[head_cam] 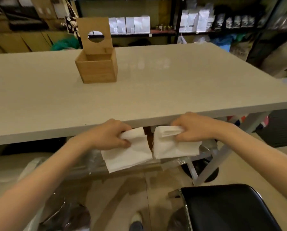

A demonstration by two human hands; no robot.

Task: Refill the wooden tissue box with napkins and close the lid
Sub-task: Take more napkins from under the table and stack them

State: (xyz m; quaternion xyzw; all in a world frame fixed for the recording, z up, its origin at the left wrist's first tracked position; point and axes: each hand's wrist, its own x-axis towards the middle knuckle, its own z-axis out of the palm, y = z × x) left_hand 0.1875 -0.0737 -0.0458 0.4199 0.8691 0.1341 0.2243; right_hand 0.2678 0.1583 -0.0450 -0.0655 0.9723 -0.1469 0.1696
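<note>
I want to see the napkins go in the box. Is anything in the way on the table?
Nothing visible blocks them. The left hand and right hand each hold napkins below the table edge. The tabletop up to the wooden box is bare, and its lid stands open.

Both forearms are bare to the frame's edge, with no sleeve showing. The left hand (108,136) and right hand (194,129) wear no gloves. A light shoe (136,218) over a dark trouser cuff (136,227) shows at the bottom edge.
</note>
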